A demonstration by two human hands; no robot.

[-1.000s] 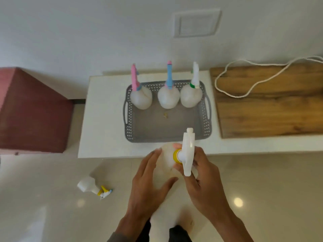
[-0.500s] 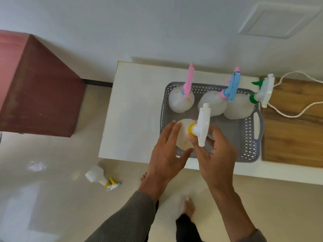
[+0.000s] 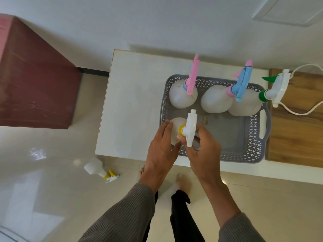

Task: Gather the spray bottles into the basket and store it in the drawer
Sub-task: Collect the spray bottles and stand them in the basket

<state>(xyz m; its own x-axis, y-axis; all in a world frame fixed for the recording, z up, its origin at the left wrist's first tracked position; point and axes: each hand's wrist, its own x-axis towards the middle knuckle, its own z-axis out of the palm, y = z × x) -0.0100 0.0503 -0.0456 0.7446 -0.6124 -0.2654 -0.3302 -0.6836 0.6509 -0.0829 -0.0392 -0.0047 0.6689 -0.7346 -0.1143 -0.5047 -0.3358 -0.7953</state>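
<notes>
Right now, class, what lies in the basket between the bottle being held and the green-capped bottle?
In the head view, mostly bare grey basket floor, with a small brownish scrap lying between the held bottle and the green-capped bottle.

Soft daylight, floor glare, wide-angle distortion

I log a grey basket (image 3: 251,155), its walls pierced in a lattice pattern, right of centre. In it are four white-bodied spray bottles: pink sprayer with blue collar (image 3: 192,76); blue sprayer with pink collar and nozzle (image 3: 242,84); white sprayer with green collar and trigger (image 3: 277,88); white sprayer with yellow collar (image 3: 190,128). White countertop (image 3: 132,105). Brown wood-grain board (image 3: 297,137), right edge, with a white cord (image 3: 297,111) on it. Dark red cabinet (image 3: 31,81), upper left. Lower left, a white bottle with a yellow-and-white sprayer (image 3: 97,169) lies on glossy cream floor tiles (image 3: 52,198). Grey ribbed sleeves (image 3: 122,217) at the bottom.
</notes>
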